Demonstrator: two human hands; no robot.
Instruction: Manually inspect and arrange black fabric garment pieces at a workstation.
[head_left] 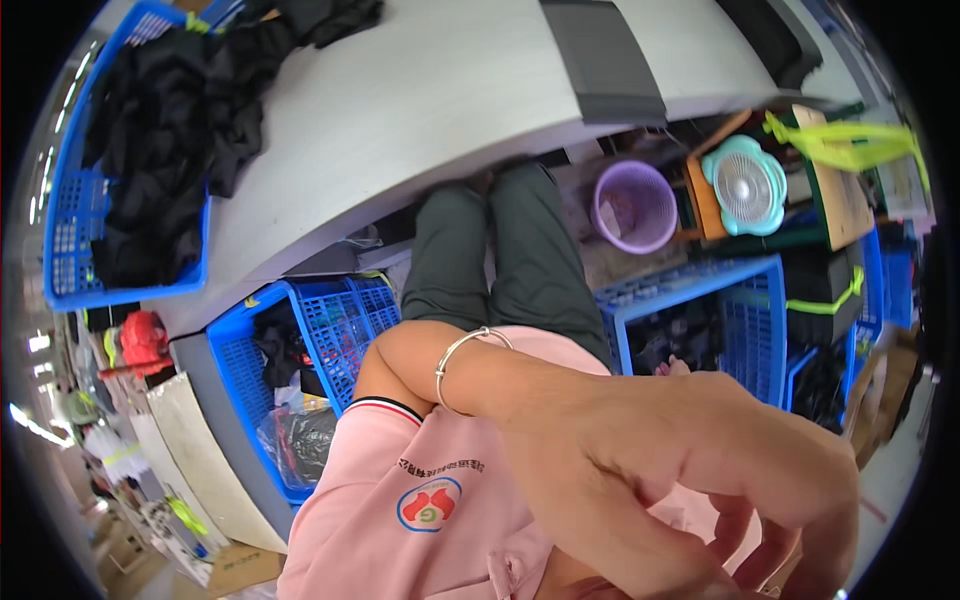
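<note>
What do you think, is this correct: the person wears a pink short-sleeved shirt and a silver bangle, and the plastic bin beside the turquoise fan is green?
Not quite: the plastic bin beside the turquoise fan is purple, as the head view shows. The pink short-sleeved shirt and silver bangle are correct.

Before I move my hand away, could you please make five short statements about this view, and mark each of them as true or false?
1. A silver bangle is around the left arm. True.
2. The left hand lies flat on the table. False: it is off the table, in front of the body, with the fingers bent.
3. The purple bin is to the left of the turquoise fan. True.
4. The black cloth is in a red crate. False: it is in a blue crate and spills over its edge.
5. A dark grey strip lies on the table. True.
</note>
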